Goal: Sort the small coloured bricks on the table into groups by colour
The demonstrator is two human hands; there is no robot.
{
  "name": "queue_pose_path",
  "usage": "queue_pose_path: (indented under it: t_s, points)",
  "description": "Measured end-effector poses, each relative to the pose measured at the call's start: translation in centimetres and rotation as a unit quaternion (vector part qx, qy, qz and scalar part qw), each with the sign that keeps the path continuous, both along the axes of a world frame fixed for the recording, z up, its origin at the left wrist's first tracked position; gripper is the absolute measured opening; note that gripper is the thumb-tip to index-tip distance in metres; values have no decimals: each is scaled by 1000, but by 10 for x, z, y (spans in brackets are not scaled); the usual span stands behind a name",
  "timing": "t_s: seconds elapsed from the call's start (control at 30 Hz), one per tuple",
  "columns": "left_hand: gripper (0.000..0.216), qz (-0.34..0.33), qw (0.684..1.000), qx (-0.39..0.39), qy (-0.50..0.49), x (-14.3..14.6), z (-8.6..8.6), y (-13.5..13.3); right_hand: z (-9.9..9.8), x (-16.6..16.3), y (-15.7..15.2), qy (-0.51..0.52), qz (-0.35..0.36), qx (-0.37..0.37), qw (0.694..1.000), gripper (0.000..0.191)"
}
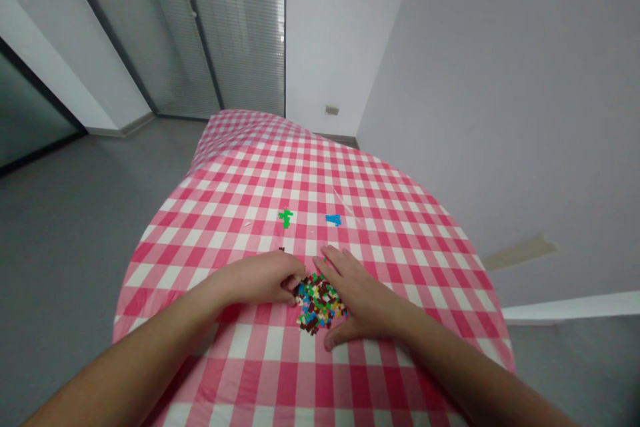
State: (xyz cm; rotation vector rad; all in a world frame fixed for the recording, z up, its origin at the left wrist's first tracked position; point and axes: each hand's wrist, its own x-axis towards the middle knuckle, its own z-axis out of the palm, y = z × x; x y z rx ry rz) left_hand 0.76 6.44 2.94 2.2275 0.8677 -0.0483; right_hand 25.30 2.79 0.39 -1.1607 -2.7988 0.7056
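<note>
A heap of tiny coloured bricks [319,303] lies on the red-and-white checked tablecloth [380,227], between my two hands. My left hand [263,278] rests at the heap's left edge, fingers curled in with the tips among the bricks; what they pinch is too small to name. Lying flat against the heap's right side is my right hand [356,297], fingers stretched out and together, thumb low toward me. Beyond the heap sit a small green brick figure [286,217] and a small blue brick piece [333,219], apart from each other and from my hands.
The table runs away from me toward a white wall corner [320,47]. Grey floor [75,213] lies to its left, with glass partitions and blinds [230,27] behind. A grey wall [500,113] stands close on the right.
</note>
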Motion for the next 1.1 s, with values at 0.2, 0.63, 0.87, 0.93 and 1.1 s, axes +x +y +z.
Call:
queue_pose_path:
  t_s: [0.2,0.63,0.87,0.93,1.1]
  points:
    - [25,74,997,33,4,-25,6,15,-2,-23,0,11,37,53,998,102]
    - [18,165,983,65,-44,-31,-21,39,-10,-41,13,132,61,143,979,35]
    - [19,159,980,93,-80,-31,-32,45,-10,-42,68,182,-42,193,963,27]
    - [15,147,980,110,-78,-31,-31,45,-11,-48,93,170,-59,208,961,27]
    - [10,118,981,140,-70,-32,-31,47,-21,-77,129,116,-30,228,966,47]
